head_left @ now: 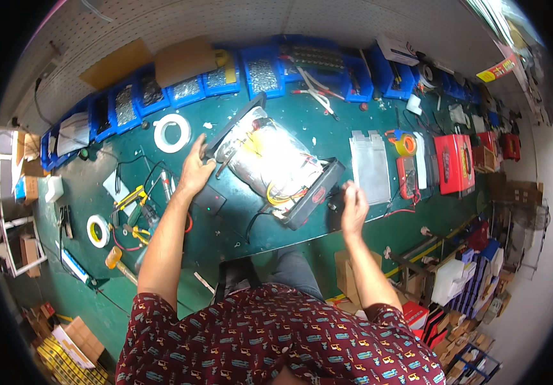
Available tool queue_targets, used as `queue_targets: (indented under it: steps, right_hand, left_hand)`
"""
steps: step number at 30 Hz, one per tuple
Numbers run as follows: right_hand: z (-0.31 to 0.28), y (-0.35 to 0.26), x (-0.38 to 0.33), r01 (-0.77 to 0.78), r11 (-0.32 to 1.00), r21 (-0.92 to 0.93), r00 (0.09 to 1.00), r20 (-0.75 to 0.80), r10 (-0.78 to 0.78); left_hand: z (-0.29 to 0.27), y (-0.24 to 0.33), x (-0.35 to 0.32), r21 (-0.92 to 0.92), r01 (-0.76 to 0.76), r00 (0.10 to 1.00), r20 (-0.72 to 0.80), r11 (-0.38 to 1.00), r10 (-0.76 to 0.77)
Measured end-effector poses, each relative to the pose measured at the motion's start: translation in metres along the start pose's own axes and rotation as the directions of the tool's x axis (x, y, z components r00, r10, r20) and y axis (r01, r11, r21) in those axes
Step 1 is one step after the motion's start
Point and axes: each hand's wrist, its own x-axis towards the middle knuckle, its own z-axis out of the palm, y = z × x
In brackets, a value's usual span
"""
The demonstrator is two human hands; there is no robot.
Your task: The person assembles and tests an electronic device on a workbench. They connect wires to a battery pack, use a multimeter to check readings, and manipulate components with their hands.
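Observation:
An opened electrical device (273, 160) lies on the green bench in front of me, slanted, its body glaring under bright light. A black end panel (235, 125) stands at its far left. Another black end panel (315, 196) with a red mark is at its near right, beside a loop of yellow wires (283, 194). My left hand (197, 170) has its thumb and fingers around the lower end of the left panel. Just right of the near panel, my right hand (355, 208) is closed with its fingers curled together; whatever they hold is hidden.
Blue parts bins (263, 74) line the back. Left lie tape rolls (172, 133), pliers (129, 200) and a mallet (115, 258). A dark box with a green light (209, 200) is near my left forearm. Right are a grey sheet (371, 167), a red multimeter (407, 178) and a red case (454, 163).

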Motion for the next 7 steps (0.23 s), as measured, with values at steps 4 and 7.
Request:
queue_targets:
  steps: [4, 7]
  right_hand:
    - [0.006, 0.011, 0.079, 0.124, 0.992, 0.008, 0.978, 0.169, -0.124]
    - [0.018, 0.022, 0.113, 0.033, 0.999, -0.005, 0.862, 0.507, -0.026]
  left_hand:
    - [0.018, 0.038, -0.096, 0.162, -0.078, 0.938, -0.322, 0.984, 0.128]
    - [0.050, 0.039, -0.175, 0.130, -0.014, 0.961, -0.271, 0.991, 0.050]
